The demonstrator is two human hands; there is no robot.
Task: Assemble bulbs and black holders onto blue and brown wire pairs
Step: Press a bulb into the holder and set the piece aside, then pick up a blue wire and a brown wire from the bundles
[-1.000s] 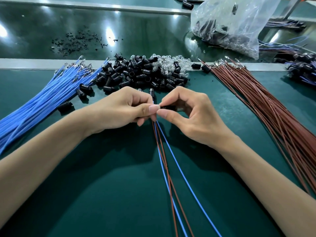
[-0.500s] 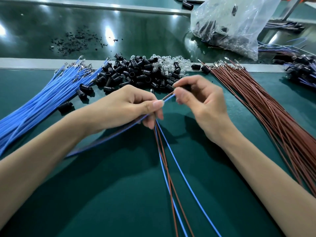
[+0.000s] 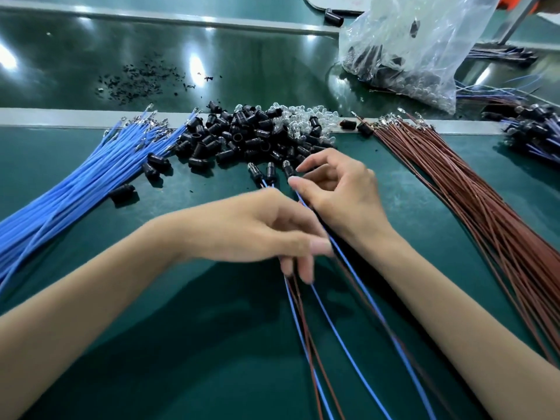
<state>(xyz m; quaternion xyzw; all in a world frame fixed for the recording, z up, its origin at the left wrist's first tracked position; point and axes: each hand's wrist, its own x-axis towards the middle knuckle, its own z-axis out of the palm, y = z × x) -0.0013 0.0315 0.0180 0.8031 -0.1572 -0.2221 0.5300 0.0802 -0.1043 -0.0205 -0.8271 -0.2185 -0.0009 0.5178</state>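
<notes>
Three assembled black holders with bulbs lie side by side on the green mat, below the heap of loose black holders and clear bulbs. Their blue and brown wire pairs run toward me. My right hand pinches the rightmost pair just behind its holder. My left hand lies across the pairs lower down, thumb and fingers closed on them. A bundle of blue wires fans out at the left and a bundle of brown wires at the right.
A clear plastic bag of parts stands at the back right. Finished assemblies are piled at the far right edge. Black crumbs are scattered on the glossy belt behind a grey rail. Stray holders lie near the blue bundle.
My right hand pulled the new pair's holder end up and away, then laid it beside the other two holders. My left hand slid down along the wires toward me.
</notes>
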